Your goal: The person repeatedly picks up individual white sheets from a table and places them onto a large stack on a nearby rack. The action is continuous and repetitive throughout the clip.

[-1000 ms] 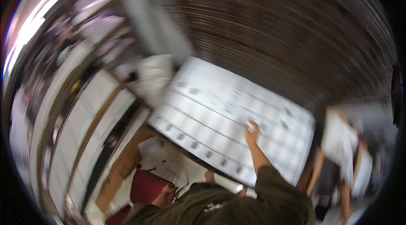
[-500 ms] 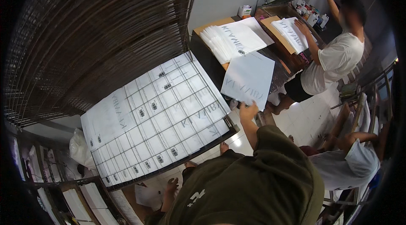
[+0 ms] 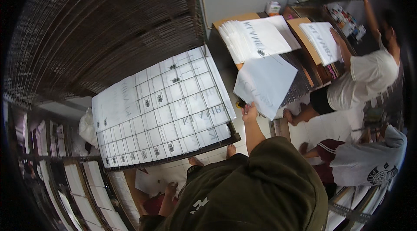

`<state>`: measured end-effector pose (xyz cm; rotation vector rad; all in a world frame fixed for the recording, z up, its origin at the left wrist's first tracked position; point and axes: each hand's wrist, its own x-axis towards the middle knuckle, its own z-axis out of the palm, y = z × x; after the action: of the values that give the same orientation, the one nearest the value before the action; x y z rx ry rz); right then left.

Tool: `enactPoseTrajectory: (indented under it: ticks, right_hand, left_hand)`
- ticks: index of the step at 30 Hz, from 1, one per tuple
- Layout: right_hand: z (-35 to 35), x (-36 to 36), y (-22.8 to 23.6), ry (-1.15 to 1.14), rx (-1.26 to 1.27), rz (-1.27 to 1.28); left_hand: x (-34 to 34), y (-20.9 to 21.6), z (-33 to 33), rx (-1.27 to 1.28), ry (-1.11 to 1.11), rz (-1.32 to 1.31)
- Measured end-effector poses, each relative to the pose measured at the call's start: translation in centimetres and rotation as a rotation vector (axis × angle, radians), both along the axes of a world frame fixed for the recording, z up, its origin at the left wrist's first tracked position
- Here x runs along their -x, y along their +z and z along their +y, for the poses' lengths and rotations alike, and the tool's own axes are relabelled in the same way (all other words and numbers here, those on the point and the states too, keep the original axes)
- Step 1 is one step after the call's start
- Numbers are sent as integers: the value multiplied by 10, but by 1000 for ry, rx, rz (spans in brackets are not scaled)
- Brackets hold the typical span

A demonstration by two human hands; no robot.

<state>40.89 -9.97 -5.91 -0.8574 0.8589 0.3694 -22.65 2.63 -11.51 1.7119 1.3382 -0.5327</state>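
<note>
My right hand (image 3: 249, 112) is closed on the near corner of a thin white printed plastic sheet (image 3: 266, 82), which hangs out in front of it, tilted. The sheet's far corner overlaps the front of a stack of similar printed sheets (image 3: 256, 35) on a dark table. Low down on the left, my left hand (image 3: 171, 189) hangs beside my body, fingers loosely bent and apart, with nothing seen in it. Between and beyond my hands, several printed white sheets lie on a wire drying rack (image 3: 173, 157), with the grid of one tray over them.
Many raised wire trays (image 3: 113, 27) fill the upper left. A co-worker in a white shirt (image 3: 373, 72) touches another sheet stack (image 3: 321, 42); a person in grey (image 3: 360, 161) sits at right. Shelves with white piles (image 3: 78, 192) stand lower left. Bottles (image 3: 345, 20) sit behind.
The sheet in my right hand has turned and its surface bends more. My view has shifted, and the co-worker in white leans farther right. The rack's lowered tray looks unchanged.
</note>
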Motion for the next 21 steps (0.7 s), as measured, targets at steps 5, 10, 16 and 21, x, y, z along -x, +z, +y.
enactPoseTrajectory:
  ticks: [5, 10, 16, 21]
  right_hand:
    - [-2, 12, 30, -13, 99, -100]
    - [-18, -1, 106, -153, 377, -398]
    - [35, -9, 241, 152, 538, -1043]
    - [142, 21, 329, 919, 552, -1359]
  left_hand:
    - [-30, 32, -25, -49, 355, -66]
    - [-45, 51, -1, -133, 235, -122]
    - [-6, 46, 44, -84, 511, -139]
    - [39, 22, 93, -93, 460, -131]
